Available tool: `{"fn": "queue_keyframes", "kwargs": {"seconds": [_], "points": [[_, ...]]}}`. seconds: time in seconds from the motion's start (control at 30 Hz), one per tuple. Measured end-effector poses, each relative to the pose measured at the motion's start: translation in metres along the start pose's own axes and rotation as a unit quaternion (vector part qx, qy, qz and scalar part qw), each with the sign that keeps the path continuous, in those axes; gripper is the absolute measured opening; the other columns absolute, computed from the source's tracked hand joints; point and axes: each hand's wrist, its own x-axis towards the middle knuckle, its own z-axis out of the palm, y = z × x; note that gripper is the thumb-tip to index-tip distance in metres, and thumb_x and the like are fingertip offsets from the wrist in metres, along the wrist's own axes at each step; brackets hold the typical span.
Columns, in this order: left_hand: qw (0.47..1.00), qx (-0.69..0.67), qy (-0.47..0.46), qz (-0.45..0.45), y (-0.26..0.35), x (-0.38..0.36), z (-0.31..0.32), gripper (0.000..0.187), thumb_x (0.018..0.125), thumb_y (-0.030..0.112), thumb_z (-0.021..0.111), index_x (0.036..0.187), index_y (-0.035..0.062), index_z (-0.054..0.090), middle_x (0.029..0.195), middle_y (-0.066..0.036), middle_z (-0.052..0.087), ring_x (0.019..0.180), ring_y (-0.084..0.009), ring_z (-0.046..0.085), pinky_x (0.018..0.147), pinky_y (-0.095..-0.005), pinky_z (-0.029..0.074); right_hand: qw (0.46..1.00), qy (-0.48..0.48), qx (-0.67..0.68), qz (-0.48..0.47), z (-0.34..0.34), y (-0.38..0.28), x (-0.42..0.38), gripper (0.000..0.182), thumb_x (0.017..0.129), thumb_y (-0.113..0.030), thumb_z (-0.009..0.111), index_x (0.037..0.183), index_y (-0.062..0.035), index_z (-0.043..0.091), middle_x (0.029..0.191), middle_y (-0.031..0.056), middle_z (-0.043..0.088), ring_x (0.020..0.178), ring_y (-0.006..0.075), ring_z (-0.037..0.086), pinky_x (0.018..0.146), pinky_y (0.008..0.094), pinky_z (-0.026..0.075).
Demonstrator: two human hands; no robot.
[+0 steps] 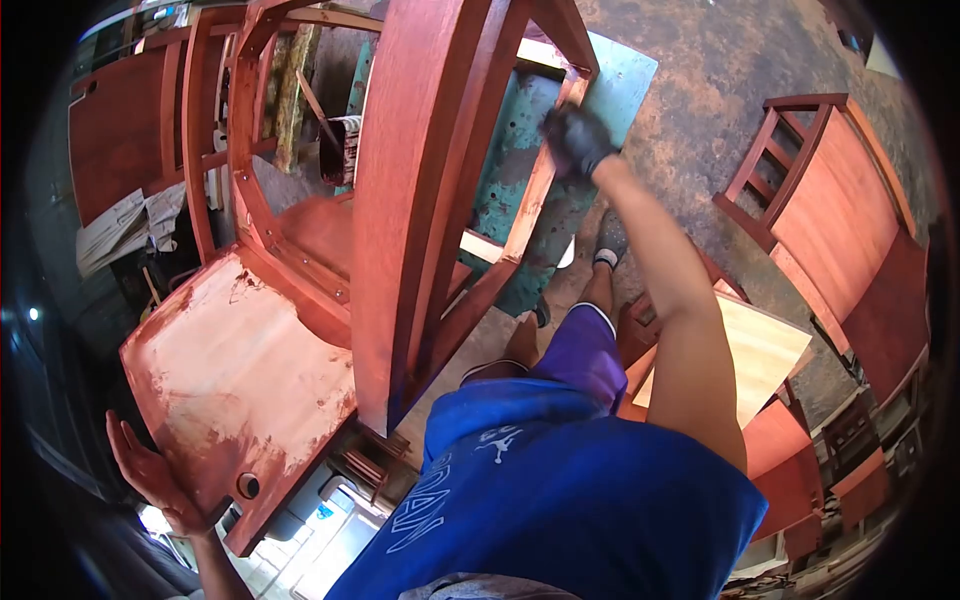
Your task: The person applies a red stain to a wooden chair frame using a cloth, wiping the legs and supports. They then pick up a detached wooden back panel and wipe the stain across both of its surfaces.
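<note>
My left hand [155, 475], bare and stained reddish, has its fingers stretched out beside the edge of a wide wooden seat panel [250, 365]. The panel is pale in the middle, with dark red stain around its rim and a round hole near one corner. My right hand [578, 140], in a dark glove, is curled against a partly unstained rail [532, 205] of the red-brown wooden frame. Motion smears it, and whatever is inside its fingers cannot be made out. A broad stained beam [420, 180] of the frame stands between my two hands.
A stained, teal board [615, 85] lies on the concrete floor beneath the frame. Stained chair parts [840, 200] lie at the right, near a pale wooden panel [765, 350]. A container with a brush [340, 150] sits behind the frame. More stained furniture [120, 130] stands at upper left.
</note>
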Motion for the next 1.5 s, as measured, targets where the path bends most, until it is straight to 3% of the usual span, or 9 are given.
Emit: {"fn": "queue_keyframes", "kwargs": {"seconds": [0.27, 0.33, 0.47, 0.6, 0.7, 0.8, 0.9, 1.0, 1.5], "points": [[1.000, -0.001, 0.001, 0.023, -0.022, -0.011, -0.010, 0.110, 0.084, 0.081, 0.050, 0.155, -0.0011, 0.031, 0.163, -0.028, 0.022, 0.154, -0.0413, 0.017, 0.125, -0.0573, 0.006, 0.999, -0.029, -0.004, 0.037, 0.043, -0.052, -0.102, 0.013, 0.094, -0.016, 0.058, 0.091, -0.0055, 0.065, 0.087, 0.0182, 0.068, 0.075, 0.0367, 0.069, 0.065, 0.0493, 0.056], [1.000, 0.009, 0.007, 0.017, -0.018, -0.008, -0.008, 0.111, 0.084, 0.082, 0.049, 0.155, -0.0012, 0.031, 0.163, -0.027, 0.024, 0.154, -0.0412, 0.017, 0.125, -0.0576, 0.007, 0.976, 0.059, 0.043, -0.206, 0.010, -0.038, -0.073, 0.023, 0.099, -0.025, 0.055, 0.094, -0.0047, 0.065, 0.081, 0.0191, 0.068, 0.075, 0.0405, 0.069, 0.065, 0.0520, 0.055], [0.999, 0.027, 0.005, 0.020, -0.030, -0.019, -0.020, 0.112, 0.083, 0.084, 0.047, 0.154, -0.0013, 0.033, 0.162, -0.027, 0.026, 0.154, -0.0416, 0.018, 0.125, -0.0582, 0.008, 0.975, 0.066, 0.065, 0.204, -0.082, -0.005, 0.038, 0.042, 0.100, -0.045, 0.048, 0.118, -0.0091, 0.062, 0.098, 0.0228, 0.071, 0.091, 0.0431, 0.069, 0.077, 0.0513, 0.057], [1.000, -0.003, -0.011, 0.025, 0.021, 0.008, 0.013, 0.091, 0.091, 0.062, 0.057, 0.153, -0.0012, 0.035, 0.161, -0.020, 0.033, 0.153, -0.0322, 0.026, 0.127, -0.0517, 0.012, 0.956, 0.044, 0.087, 0.276, -0.052, -0.033, 0.003, 0.040, 0.100, -0.043, 0.049, 0.104, -0.0087, 0.069, 0.101, 0.0211, 0.072, 0.092, 0.0410, 0.070, 0.078, 0.0504, 0.057], [0.999, 0.025, 0.014, -0.034, 0.029, 0.011, 0.016, 0.069, 0.097, 0.036, 0.057, 0.152, -0.0013, 0.038, 0.159, -0.016, 0.038, 0.151, -0.0268, 0.030, 0.128, -0.0460, 0.015, 0.985, 0.136, 0.106, 0.017, -0.038, -0.017, -0.010, 0.039, 0.099, -0.042, 0.052, 0.098, -0.0084, 0.072, 0.097, 0.0220, 0.072, 0.091, 0.0409, 0.071, 0.077, 0.0506, 0.057], [0.998, 0.039, 0.017, -0.044, 0.025, 0.009, 0.013, 0.058, 0.099, 0.020, 0.054, 0.151, -0.0009, 0.039, 0.159, -0.015, 0.039, 0.150, -0.0259, 0.031, 0.129, -0.0439, 0.015, 0.965, 0.153, -0.013, 0.212, -0.077, -0.014, 0.040, 0.034, 0.098, -0.037, 0.053, 0.100, -0.0090, 0.073, 0.084, 0.0235, 0.071, 0.078, 0.0422, 0.071, 0.071, 0.0524, 0.057], [0.996, 0.077, 0.011, -0.050, 0.021, 0.004, 0.010, 0.059, 0.099, 0.022, 0.054, 0.151, -0.0005, 0.039, 0.159, -0.015, 0.039, 0.151, -0.0264, 0.031, 0.129, -0.0443, 0.015, 0.962, 0.191, -0.027, 0.192, -0.064, -0.022, 0.030, 0.036, 0.098, -0.036, 0.052, 0.100, -0.0066, 0.072, 0.085, 0.0237, 0.071, 0.076, 0.0424, 0.070, 0.070, 0.0522, 0.057], [0.989, 0.118, 0.020, -0.085, 0.015, 0.001, 0.005, 0.114, 0.082, 0.085, 0.051, 0.155, 0.0011, 0.031, 0.161, -0.024, 0.030, 0.152, -0.0388, 0.026, 0.125, -0.0544, 0.013, 0.976, 0.096, -0.079, 0.176, -0.042, -0.030, 0.019, 0.036, 0.099, -0.034, 0.050, 0.100, -0.0046, 0.072, 0.084, 0.0234, 0.071, 0.074, 0.0427, 0.070, 0.070, 0.0533, 0.056], [0.993, 0.097, -0.001, -0.061, 0.019, -0.001, 0.012, 0.108, 0.085, 0.082, 0.050, 0.156, 0.0029, 0.031, 0.162, -0.025, 0.026, 0.153, -0.0387, 0.023, 0.125, -0.0526, 0.012, 0.937, 0.173, -0.084, 0.290, -0.064, -0.028, 0.035, 0.034, 0.092, -0.043, 0.062, 0.108, -0.0142, 0.074, 0.101, 0.0159, 0.073, 0.088, 0.0388, 0.070, 0.073, 0.0506, 0.054]]}}
